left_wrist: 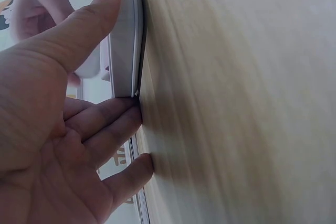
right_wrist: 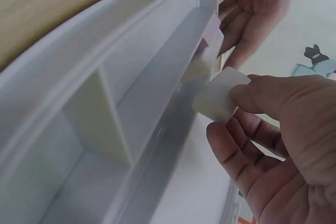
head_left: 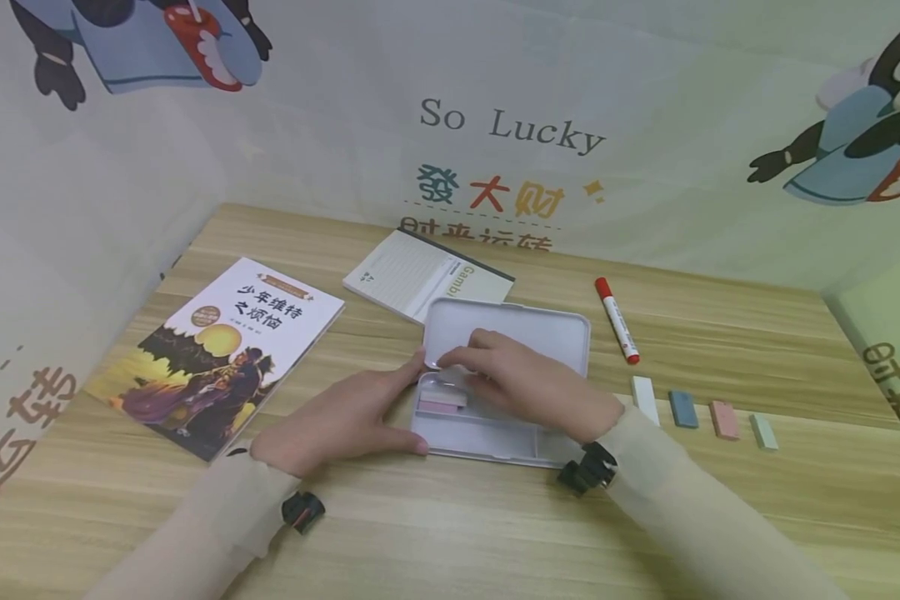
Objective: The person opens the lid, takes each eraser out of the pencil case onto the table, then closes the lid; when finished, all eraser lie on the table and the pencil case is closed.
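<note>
A white pencil case point(head_left: 480, 433) lies on the table with its lid folded back. My left hand point(head_left: 345, 417) holds its left end, the thumb along the front wall and the fingers at the end wall. Over the left part of the case, my right hand point(head_left: 525, 379) pinches a small whitish block that looks like an eraser point(right_wrist: 220, 98) between thumb and fingers. Below it, a pink piece point(head_left: 438, 407) and a white piece sit side by side in the rear compartment. Part of the lid and the case's right side are hidden behind my right hand and forearm.
White, blue point(head_left: 683, 409), pink point(head_left: 724, 420) and pale green point(head_left: 763, 432) eraser-like blocks lie in a row at right. A red-capped marker point(head_left: 617, 321) lies behind them. A notebook point(head_left: 405, 271) touches the lid's back, and an illustrated book point(head_left: 225, 350) lies left.
</note>
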A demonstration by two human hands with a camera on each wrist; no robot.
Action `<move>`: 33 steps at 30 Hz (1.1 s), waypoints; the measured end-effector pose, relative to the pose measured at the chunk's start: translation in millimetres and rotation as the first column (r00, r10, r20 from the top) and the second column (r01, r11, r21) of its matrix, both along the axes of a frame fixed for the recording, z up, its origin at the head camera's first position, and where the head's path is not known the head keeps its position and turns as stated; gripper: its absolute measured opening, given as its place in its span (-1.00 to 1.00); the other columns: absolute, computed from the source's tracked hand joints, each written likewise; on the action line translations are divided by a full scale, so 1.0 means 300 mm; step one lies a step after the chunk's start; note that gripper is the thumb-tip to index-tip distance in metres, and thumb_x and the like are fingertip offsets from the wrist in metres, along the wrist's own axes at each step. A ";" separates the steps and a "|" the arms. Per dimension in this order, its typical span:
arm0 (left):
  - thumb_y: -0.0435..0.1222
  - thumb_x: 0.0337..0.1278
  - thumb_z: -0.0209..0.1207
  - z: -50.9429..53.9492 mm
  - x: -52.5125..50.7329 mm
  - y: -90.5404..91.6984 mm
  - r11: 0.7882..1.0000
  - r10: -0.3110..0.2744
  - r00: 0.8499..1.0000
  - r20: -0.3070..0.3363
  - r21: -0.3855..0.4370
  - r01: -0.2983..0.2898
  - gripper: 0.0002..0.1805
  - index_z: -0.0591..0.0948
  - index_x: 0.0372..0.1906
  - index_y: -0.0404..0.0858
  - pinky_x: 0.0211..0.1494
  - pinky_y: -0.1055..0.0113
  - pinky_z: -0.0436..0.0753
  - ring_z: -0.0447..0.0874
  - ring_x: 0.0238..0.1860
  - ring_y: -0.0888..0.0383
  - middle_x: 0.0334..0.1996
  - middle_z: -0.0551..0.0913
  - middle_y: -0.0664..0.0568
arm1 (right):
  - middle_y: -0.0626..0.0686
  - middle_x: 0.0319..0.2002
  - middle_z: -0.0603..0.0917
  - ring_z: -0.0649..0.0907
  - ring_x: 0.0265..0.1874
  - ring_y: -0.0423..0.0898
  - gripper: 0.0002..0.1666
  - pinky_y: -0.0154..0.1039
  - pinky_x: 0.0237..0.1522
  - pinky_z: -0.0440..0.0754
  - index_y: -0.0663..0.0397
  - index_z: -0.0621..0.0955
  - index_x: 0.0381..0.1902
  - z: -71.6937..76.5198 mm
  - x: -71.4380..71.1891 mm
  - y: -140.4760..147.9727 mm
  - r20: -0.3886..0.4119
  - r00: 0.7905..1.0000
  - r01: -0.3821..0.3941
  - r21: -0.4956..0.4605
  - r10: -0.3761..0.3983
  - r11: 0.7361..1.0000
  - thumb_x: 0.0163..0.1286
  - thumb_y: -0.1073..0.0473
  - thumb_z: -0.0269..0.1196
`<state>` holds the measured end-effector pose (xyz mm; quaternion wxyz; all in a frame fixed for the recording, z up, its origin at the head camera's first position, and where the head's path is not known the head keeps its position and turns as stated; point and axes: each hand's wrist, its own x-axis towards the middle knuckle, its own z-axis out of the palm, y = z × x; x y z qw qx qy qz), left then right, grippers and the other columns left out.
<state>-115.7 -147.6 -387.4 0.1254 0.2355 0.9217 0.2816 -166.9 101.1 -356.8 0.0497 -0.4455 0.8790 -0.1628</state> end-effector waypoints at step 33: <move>0.10 0.07 0.50 0.001 0.000 -0.004 1.000 0.010 1.000 0.015 -0.025 -0.010 0.25 0.04 0.69 -0.26 0.59 -0.10 0.46 0.50 0.48 -0.23 0.54 0.40 -0.27 | -0.15 -0.34 0.68 0.60 -0.30 -0.47 -0.51 -0.49 -0.29 0.73 0.15 0.62 0.12 -0.034 0.201 0.610 0.064 0.928 0.369 -0.297 -0.367 0.881 0.27 0.53 0.39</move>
